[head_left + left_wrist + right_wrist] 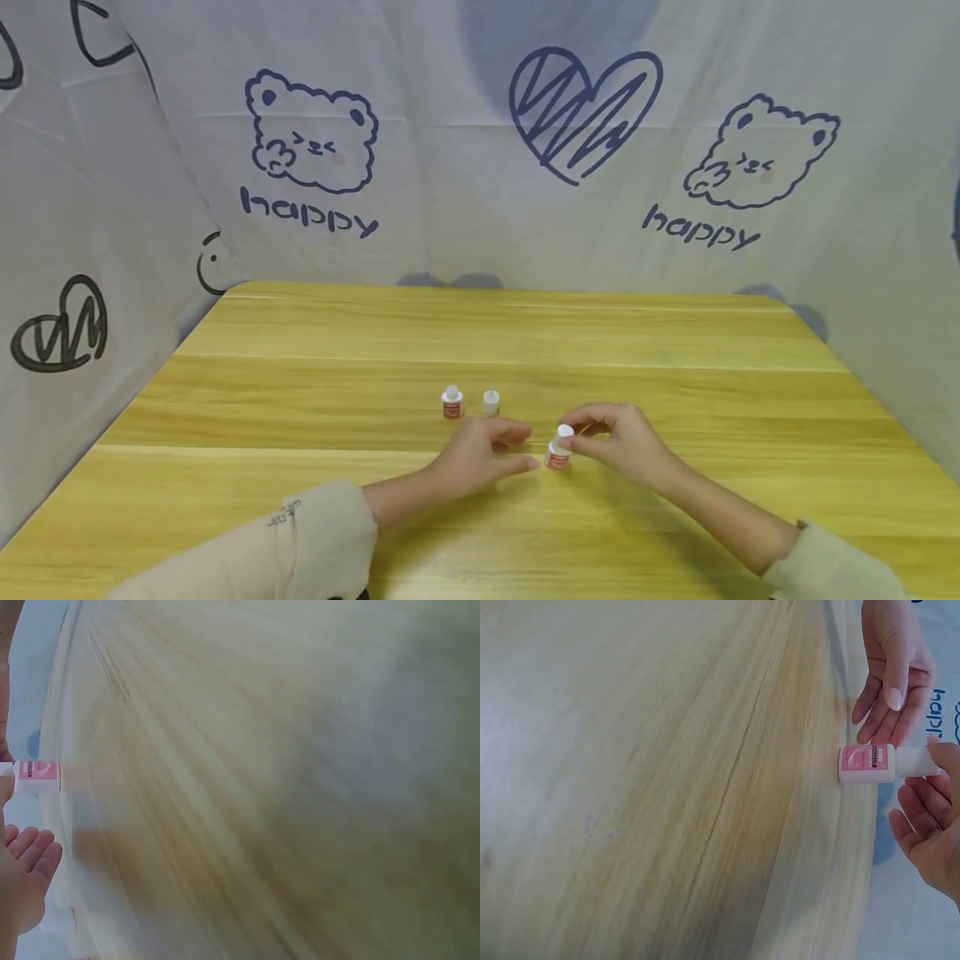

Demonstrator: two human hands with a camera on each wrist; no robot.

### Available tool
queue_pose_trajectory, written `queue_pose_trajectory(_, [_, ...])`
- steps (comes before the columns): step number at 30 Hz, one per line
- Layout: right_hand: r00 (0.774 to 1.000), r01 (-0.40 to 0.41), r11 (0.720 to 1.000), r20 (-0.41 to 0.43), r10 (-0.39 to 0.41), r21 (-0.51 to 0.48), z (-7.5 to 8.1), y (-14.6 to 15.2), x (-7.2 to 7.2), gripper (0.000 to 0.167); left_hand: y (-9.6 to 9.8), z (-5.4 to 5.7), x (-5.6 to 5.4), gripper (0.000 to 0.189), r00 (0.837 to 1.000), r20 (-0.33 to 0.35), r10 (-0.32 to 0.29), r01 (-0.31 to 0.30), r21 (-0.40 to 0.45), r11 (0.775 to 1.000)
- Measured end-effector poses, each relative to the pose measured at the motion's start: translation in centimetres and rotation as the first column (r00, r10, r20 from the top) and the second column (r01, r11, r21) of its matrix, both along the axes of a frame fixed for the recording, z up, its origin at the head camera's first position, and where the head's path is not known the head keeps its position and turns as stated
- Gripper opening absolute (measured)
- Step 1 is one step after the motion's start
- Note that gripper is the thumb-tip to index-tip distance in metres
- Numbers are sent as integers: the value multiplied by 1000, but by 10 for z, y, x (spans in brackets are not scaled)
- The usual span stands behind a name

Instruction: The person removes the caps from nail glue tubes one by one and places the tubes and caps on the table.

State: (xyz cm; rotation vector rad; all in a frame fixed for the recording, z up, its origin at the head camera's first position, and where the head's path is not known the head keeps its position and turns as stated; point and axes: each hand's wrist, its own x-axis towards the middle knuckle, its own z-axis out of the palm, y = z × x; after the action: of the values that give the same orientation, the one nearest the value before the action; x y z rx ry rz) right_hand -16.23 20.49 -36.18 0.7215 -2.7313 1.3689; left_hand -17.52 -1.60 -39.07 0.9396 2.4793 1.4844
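Note:
A small white bottle (557,457) with a pinkish-red label stands upright on the table, seen also in the right wrist view as a bottle (868,763). Thumb and fingertips of my right hand (626,442) pinch its white cap (565,432) from the right. My left hand (480,454) is just left of the bottle, thumb and fingers apart, nothing between them. Beyond the left hand stands a second labelled bottle (452,406), its narrow white tip exposed. Right beside that one sits a loose white cap (491,402).
The wood-grain table (300,333) reaches back to a pale cloth (442,192) printed with bears, hearts and the word "happy". More cloth hangs along both sides. Beige sleeves (330,533) cover the forearms near the front.

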Motion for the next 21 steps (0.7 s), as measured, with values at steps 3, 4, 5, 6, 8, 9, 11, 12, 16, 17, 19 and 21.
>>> queue_pose_trajectory(3, [1000,-5,1000,-19,5,5,-1,0,0,16,4,-1,-1,39,1000,4,-2,2,0,1000])
queue_pose_trajectory(4, [1000,-6,1000,-23,6,8,-1,0,-1,16,5,-2,-1,39,1000,6,-5,5,0,1000])
queue_pose_trajectory(5, [1000,-6,1000,-27,7,11,-1,0,-1,16,6,-2,0,39,1000,10,-7,7,1,1000])
queue_pose_trajectory(6, [1000,-7,1000,-28,8,13,-1,0,-1,16,8,-2,0,38,1000,17,-7,7,0,1000])
queue_pose_trajectory(8, [1000,-7,1000,-27,8,16,-1,0,-1,16,11,-2,1,37,1000,21,-8,7,4,1000])
queue_pose_trajectory(9, [1000,-8,1000,-28,8,15,-1,0,0,16,12,-2,1,36,1000,21,-6,6,6,1000])
queue_pose_trajectory(11, [1000,-9,1000,-29,9,14,0,1,0,16,15,-4,1,34,1000,18,-5,5,12,1000])
queue_pose_trajectory(12, [1000,-10,1000,-29,10,13,0,1,0,16,17,-4,1,33,1000,13,-5,5,18,1000])
queue_pose_trajectory(16, [1000,-3,1000,-26,3,22,1,0,1,16,22,-8,0,29,1000,-5,-17,17,48,999])
queue_pose_trajectory(17, [1000,1,1000,-23,0,28,1,0,1,16,23,-8,0,28,1000,-8,-20,21,56,998])
queue_pose_trajectory(19, [1000,3,999,-18,-2,37,2,0,1,16,24,-9,-1,27,999,-22,-28,29,64,998])
queue_pose_trajectory(21, [1000,1,999,-13,0,43,2,0,1,17,25,-9,-1,25,999,-30,-31,34,73,997])
